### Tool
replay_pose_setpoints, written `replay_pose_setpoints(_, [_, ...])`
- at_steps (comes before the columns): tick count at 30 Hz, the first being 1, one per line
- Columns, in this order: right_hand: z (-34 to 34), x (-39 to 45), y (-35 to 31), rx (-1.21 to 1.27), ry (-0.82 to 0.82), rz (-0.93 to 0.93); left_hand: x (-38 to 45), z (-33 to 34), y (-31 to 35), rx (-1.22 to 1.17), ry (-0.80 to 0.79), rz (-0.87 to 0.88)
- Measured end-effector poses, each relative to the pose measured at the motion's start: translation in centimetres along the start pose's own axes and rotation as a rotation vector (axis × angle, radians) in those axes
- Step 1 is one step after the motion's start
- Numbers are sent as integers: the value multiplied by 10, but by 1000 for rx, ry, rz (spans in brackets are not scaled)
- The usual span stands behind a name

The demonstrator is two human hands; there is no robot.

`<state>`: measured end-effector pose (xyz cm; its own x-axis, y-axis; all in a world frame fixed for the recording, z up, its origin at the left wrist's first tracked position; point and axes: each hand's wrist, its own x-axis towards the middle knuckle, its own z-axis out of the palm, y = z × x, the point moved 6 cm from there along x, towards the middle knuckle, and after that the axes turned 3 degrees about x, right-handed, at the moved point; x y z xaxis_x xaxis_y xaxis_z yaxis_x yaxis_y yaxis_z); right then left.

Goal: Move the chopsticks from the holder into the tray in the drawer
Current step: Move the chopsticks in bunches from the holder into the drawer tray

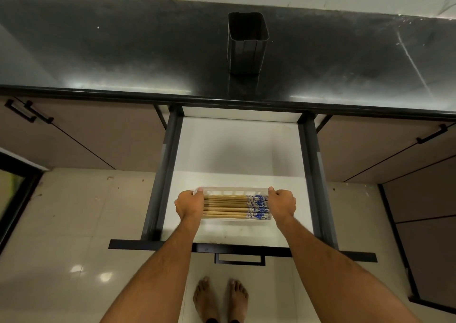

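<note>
Both hands grip the clear tray [235, 191] by its short ends, the left hand [189, 204] curled over the end at nine o'clock and the right hand [282, 204] over the end at three, likely so it stays level and can be squared up in the drawer [237, 150]. The chopsticks [227, 206] already lie flat inside it, side by side, patterned blue ends toward three o'clock. The tray sits near the drawer's front, at six o'clock. Up at twelve, on the dark counter [123, 51], the holder [247, 42] stands upright and looks empty, so the transfer seems done.
</note>
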<state>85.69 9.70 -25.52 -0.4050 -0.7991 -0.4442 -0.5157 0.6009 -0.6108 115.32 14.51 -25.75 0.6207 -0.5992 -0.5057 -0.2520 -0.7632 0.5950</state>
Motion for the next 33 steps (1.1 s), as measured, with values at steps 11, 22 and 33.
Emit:
replay_pose_setpoints(11, [-1, -3, 0, 28, -10, -3, 1, -1, -5, -35, -10, 20])
replay_pose_setpoints(22, [5, -11, -16, -192, -64, -148, -14, 2, 10, 174, -64, 150])
replay_pose_setpoints(33, [-2, -54, -55, -614, 62, -730, -66, -6, 54, 532, 211, 808])
